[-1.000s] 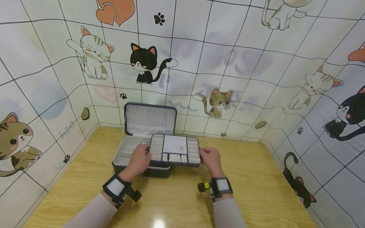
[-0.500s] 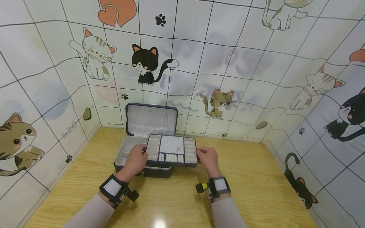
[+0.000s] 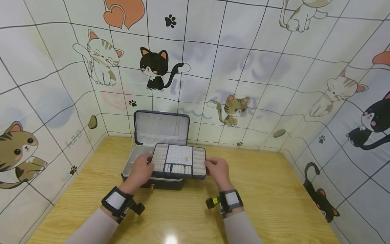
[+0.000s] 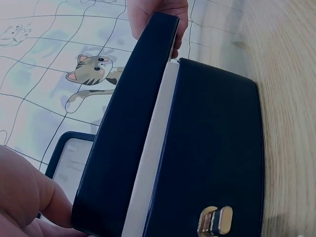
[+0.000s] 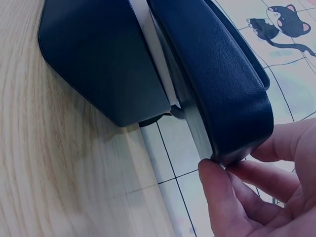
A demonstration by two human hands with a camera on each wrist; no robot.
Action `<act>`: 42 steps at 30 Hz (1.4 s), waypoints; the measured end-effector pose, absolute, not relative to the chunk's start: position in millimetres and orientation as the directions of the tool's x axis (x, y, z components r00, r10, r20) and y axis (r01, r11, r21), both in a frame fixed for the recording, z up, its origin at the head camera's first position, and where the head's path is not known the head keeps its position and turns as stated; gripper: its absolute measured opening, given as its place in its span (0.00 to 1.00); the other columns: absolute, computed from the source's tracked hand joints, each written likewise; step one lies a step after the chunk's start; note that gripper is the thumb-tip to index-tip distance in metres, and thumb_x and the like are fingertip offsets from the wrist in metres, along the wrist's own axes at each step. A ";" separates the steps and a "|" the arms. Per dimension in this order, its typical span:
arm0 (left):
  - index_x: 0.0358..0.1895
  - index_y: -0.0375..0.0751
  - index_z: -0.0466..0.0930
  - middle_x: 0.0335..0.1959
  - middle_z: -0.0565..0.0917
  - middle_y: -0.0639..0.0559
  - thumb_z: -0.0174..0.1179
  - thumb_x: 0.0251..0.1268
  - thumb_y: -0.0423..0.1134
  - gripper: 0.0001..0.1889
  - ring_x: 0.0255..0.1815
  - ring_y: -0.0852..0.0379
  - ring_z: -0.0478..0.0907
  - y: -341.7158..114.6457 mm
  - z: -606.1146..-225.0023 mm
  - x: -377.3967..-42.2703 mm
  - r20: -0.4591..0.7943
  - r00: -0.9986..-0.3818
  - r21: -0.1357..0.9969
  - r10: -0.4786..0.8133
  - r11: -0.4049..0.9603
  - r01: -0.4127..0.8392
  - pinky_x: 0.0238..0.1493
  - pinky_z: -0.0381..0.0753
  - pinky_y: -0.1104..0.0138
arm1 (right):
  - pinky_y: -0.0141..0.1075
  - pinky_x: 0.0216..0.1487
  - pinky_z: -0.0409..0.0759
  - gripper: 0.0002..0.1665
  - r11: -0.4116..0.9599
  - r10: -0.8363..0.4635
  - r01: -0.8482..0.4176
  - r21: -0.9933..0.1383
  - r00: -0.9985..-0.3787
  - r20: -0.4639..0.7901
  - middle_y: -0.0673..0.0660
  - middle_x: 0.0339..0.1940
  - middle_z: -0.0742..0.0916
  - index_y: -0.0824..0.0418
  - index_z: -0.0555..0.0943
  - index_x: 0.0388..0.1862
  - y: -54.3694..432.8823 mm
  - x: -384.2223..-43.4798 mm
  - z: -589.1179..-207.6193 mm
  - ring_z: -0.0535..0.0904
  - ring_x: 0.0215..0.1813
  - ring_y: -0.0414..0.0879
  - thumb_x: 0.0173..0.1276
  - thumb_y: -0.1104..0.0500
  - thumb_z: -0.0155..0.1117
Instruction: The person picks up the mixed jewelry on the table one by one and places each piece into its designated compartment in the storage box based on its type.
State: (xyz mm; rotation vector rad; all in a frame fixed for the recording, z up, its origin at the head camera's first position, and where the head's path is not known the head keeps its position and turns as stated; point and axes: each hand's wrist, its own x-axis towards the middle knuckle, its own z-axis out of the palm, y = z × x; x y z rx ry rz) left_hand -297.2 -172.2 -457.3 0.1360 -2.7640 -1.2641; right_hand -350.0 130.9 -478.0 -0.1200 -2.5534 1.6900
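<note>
A dark navy jewelry tray [image 3: 199,159] with pale lined compartments is held over the lower part of an opened jewelry box [image 3: 167,184]. My left hand [image 3: 141,170] grips the tray's left end. At its right end my right hand [image 3: 218,170] pinches the edge between thumb and fingers, as the right wrist view also shows. The tray overhangs the box on the right. Small pieces of jewelry [image 3: 187,158] lie on its white middle pad. In the left wrist view, a gold clasp [image 4: 216,220] is on the box front, and a narrow pale rim shows beneath the tray.
The box lid [image 3: 161,128] stands raised at the back, with thin chains hanging inside it. A wooden table [image 3: 256,189] lies under everything. Behind and beside it hangs a cloth [image 3: 198,61] printed with cats and grid lines.
Both hands have shifted left together with the tray, so it overhangs the box less on the right. The box and its lid have stayed in place.
</note>
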 end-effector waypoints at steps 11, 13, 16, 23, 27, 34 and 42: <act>0.74 0.22 0.67 0.67 0.76 0.26 0.46 0.76 0.31 0.27 0.62 0.36 0.77 -177.7 -451.0 -296.9 0.049 -0.990 0.757 -0.135 0.652 -0.052 0.61 0.80 0.44 | 0.39 0.40 0.90 0.14 0.348 0.133 0.038 -0.937 -0.991 0.009 0.62 0.49 0.93 0.60 0.92 0.51 120.5 -350.5 -478.4 0.90 0.40 0.47 0.72 0.55 0.70; 0.73 0.21 0.68 0.65 0.77 0.25 0.47 0.75 0.31 0.26 0.62 0.35 0.78 -178.9 -450.0 -296.7 0.067 -0.988 0.751 -0.136 0.659 -0.040 0.62 0.80 0.43 | 0.39 0.39 0.90 0.14 0.332 0.129 0.032 -0.943 -0.992 0.012 0.63 0.49 0.92 0.61 0.92 0.51 118.6 -351.2 -478.6 0.89 0.40 0.47 0.71 0.56 0.70; 0.71 0.18 0.69 0.64 0.78 0.23 0.48 0.73 0.29 0.26 0.61 0.33 0.78 -181.5 -449.7 -296.8 0.096 -0.987 0.745 -0.132 0.667 -0.017 0.61 0.80 0.42 | 0.38 0.39 0.90 0.14 0.314 0.122 0.024 -0.949 -0.992 0.016 0.64 0.49 0.92 0.61 0.91 0.51 115.9 -351.7 -478.7 0.89 0.40 0.47 0.71 0.57 0.70; 0.70 0.19 0.70 0.64 0.79 0.25 0.48 0.74 0.30 0.26 0.60 0.35 0.79 -187.1 -450.5 -297.1 0.108 -0.985 0.721 -0.133 0.693 -0.014 0.61 0.80 0.42 | 0.41 0.41 0.91 0.14 0.308 0.145 0.033 -0.951 -0.989 0.012 0.63 0.49 0.92 0.61 0.92 0.51 107.9 -351.9 -477.1 0.90 0.43 0.51 0.71 0.56 0.71; 0.71 0.20 0.70 0.64 0.80 0.25 0.48 0.73 0.30 0.27 0.59 0.35 0.80 -191.4 -452.6 -298.7 0.114 -0.981 0.723 -0.159 0.690 -0.028 0.60 0.80 0.43 | 0.41 0.40 0.91 0.14 0.278 0.151 0.026 -0.960 -0.988 0.017 0.64 0.48 0.93 0.61 0.92 0.50 101.1 -352.7 -478.9 0.90 0.41 0.50 0.70 0.57 0.71; 0.71 0.20 0.70 0.65 0.78 0.24 0.46 0.73 0.30 0.26 0.60 0.34 0.79 -200.4 -454.6 -299.0 0.129 -0.973 0.739 -0.192 0.672 -0.034 0.61 0.80 0.42 | 0.43 0.41 0.91 0.14 0.238 0.142 0.010 -0.971 -0.990 0.025 0.65 0.50 0.92 0.62 0.92 0.51 88.5 -351.8 -482.5 0.90 0.40 0.48 0.70 0.58 0.71; 0.72 0.20 0.68 0.66 0.75 0.24 0.45 0.75 0.31 0.27 0.63 0.33 0.76 -208.7 -455.6 -296.5 0.109 -0.971 0.750 -0.211 0.659 -0.059 0.64 0.77 0.41 | 0.49 0.45 0.91 0.14 0.209 0.145 0.004 -0.978 -0.989 0.026 0.65 0.51 0.92 0.62 0.92 0.51 79.5 -351.1 -481.0 0.90 0.40 0.49 0.70 0.58 0.71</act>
